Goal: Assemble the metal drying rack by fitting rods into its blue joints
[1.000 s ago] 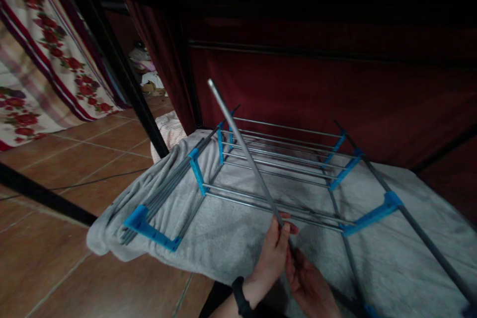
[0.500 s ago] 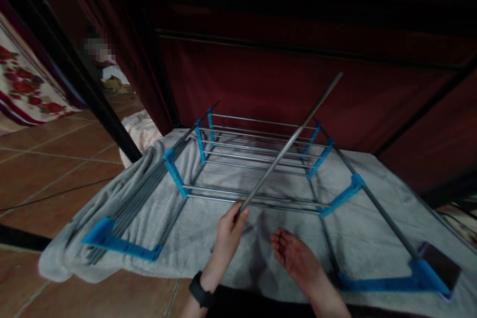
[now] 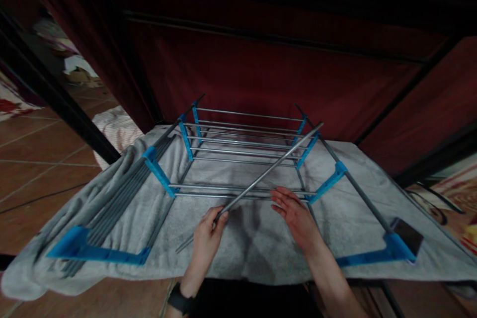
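A grey metal rod (image 3: 267, 173) lies slanted across a rack frame (image 3: 246, 151) of grey bars and blue plastic connectors, its far end up at the right. My left hand (image 3: 207, 235) is closed round the rod near its lower end. My right hand (image 3: 296, 213) is open, palm up, fingers spread, just right of the rod and touching nothing I can make out. The frame rests on a grey towel (image 3: 257, 243). A black band sits on my left wrist.
A bundle of loose grey rods with a blue end piece (image 3: 93, 252) lies on the towel's left side. A dark phone (image 3: 409, 233) lies by the right blue connector. A dark red curtain (image 3: 283, 74) hangs behind; a black post (image 3: 55, 94) and tiled floor are at left.
The rod has swung from leaning left to leaning right and dropped lower onto the frame. My right hand let go of it and opened, moving up to the right of it.
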### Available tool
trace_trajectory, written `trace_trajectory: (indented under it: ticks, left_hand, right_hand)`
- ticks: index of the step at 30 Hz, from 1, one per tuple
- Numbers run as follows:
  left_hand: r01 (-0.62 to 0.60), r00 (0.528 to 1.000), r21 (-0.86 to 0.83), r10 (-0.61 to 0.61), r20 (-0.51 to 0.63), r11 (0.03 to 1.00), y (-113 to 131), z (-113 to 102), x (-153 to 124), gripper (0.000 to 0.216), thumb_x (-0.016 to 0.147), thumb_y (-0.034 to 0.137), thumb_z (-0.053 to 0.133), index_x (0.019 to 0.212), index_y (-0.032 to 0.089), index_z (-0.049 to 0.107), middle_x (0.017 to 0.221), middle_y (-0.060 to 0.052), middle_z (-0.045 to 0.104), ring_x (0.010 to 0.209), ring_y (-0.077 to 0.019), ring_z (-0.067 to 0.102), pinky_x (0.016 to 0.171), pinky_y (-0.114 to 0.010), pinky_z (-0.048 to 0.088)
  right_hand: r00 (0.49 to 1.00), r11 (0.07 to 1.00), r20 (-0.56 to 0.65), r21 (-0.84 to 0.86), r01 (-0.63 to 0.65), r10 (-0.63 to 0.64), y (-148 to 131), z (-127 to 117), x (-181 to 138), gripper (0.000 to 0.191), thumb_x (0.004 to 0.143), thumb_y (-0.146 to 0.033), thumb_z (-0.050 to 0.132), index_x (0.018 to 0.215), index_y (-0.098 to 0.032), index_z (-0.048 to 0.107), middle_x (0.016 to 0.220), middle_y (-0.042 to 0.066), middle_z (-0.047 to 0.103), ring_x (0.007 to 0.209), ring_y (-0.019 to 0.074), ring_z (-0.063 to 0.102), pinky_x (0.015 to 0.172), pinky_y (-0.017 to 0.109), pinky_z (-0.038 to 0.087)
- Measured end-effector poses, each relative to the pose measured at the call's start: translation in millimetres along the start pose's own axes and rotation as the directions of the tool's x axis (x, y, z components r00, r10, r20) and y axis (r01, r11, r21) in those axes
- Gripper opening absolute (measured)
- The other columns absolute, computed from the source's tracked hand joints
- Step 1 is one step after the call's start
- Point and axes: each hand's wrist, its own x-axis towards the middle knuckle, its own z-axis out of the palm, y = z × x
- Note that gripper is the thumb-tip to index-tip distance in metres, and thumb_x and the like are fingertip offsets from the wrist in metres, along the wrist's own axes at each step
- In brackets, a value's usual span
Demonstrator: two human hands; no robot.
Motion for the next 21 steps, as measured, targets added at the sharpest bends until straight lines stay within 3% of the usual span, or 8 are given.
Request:
trace_trajectory:
  ticks: [7,14,21]
  left_hand:
    - [-0.095,0.995,0.107,0.093,0.025,0.990,-15,-4,-2,0.031,0.090,0.053,0.060,0.094,0.025,0.073,0.088,-0.006,0.076,0.083,-0.0254,0.071,0.077,-0.040,0.054]
    - [-0.086,0.996,0.142,0.088,-0.010,0.986,-34,-10,0,0.023,0.087,0.047,0.062,0.088,0.025,0.070,0.085,-0.004,0.075,0.082,-0.0259,0.071,0.078,-0.041,0.053]
    - [-0.098,0.994,0.211,0.105,-0.023,0.973,-32,-12,3,0.022,0.088,0.045,0.058,0.086,0.025,0.068,0.084,-0.004,0.074,0.082,-0.0261,0.071,0.078,-0.041,0.052]
  right_hand:
    - [0.998,0.998,-0.017,0.022,0.060,-0.059,2,15,4,0.041,0.068,-0.034,0.084,0.108,-0.028,0.075,0.118,0.006,0.076,0.120,0.0247,0.065,0.109,0.046,0.046]
    - [0.998,0.998,0.007,0.000,0.055,-0.055,9,12,4,0.034,0.072,-0.036,0.084,0.103,-0.024,0.076,0.108,0.007,0.078,0.103,0.0228,0.071,0.100,0.045,0.053]
    - [0.998,0.998,0.015,-0.013,0.063,-0.062,20,10,4,0.031,0.073,-0.038,0.085,0.099,-0.025,0.076,0.106,0.004,0.078,0.096,0.0188,0.070,0.093,0.039,0.054]
